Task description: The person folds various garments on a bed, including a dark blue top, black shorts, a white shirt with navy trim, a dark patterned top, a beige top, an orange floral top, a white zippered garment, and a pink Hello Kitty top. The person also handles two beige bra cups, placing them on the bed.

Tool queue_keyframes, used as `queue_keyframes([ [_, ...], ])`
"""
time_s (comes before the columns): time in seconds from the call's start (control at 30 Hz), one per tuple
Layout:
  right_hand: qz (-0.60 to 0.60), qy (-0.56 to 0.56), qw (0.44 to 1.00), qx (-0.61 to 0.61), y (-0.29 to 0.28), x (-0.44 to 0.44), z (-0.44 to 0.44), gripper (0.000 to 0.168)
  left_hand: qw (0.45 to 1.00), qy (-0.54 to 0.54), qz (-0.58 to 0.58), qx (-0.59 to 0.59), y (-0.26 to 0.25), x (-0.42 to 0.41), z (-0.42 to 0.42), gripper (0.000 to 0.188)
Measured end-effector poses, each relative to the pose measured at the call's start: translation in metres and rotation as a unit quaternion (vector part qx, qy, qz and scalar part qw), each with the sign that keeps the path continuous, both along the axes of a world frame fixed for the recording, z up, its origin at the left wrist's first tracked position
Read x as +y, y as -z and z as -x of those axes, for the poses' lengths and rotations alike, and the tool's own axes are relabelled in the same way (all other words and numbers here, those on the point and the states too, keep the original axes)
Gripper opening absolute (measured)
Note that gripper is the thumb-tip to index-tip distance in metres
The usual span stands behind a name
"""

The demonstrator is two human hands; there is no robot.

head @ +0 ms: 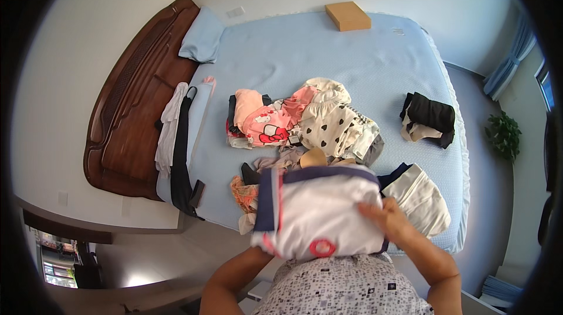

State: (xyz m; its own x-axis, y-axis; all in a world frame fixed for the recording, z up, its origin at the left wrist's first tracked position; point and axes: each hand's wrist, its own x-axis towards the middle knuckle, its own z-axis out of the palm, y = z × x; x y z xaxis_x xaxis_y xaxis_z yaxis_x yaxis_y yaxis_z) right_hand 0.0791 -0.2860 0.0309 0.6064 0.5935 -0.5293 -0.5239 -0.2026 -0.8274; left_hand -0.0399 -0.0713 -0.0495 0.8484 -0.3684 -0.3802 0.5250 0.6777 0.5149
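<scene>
A folded white garment (330, 209) with navy edges, a red stripe and a round red emblem is held up close against my body. My right hand (385, 218) grips its right side, thumb on top. My left forearm reaches behind its lower left corner, where the garment hides my left hand. Just beyond lie crumpled grey-brown clothing (281, 159), a tan cup-shaped piece (313, 158) and an orange patterned cloth (244, 193). A cream garment (420, 198) with a navy part rests to the right.
Pink printed clothes (268, 124) and heart-patterned cream clothes (327, 126) are piled mid-bed. Dark folded clothes (429, 113) lie right. A cardboard box (348, 16) sits at the far edge. White and black garments (173, 126) and a phone-like dark object (197, 193) lie near the wooden headboard (136, 108).
</scene>
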Motion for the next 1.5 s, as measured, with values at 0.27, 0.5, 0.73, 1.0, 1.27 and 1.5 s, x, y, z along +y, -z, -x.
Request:
queue_keyframes([
  [0.27, 0.336, -0.199, 0.753, -0.529, -0.006, 0.001, -0.054, 0.026, 0.971, 0.028, -0.176, -0.161, 0.024, -0.016, -0.015, 0.054],
  [0.5, -0.074, -0.501, 0.807, -0.303, 0.062, 0.047, -0.020, 0.073, 0.952, 0.169, -0.162, -0.197, 0.001, -0.013, -0.020, 0.050],
  [0.73, 0.037, -0.622, 0.747, -0.231, 0.055, 0.030, -0.012, 0.076, 0.946, -0.027, -0.029, 0.323, 0.026, 0.020, 0.026, 0.046],
  [1.0, -0.051, -0.476, 0.813, -0.330, 0.078, 0.021, -0.039, 0.036, 0.982, -0.081, -0.128, 0.111, -0.023, 0.047, -0.013, 0.052],
  [1.27, 0.132, -0.523, 0.731, -0.417, 0.019, 0.010, -0.019, 0.067, 0.939, -0.039, -0.324, -0.105, -0.032, 0.011, -0.017, 0.076],
  [1.5, 0.081, -0.351, 0.780, -0.511, 0.055, 0.004, 0.007, 0.045, 0.934, -0.063, -0.351, -0.021, -0.032, 0.020, -0.021, 0.022],
])
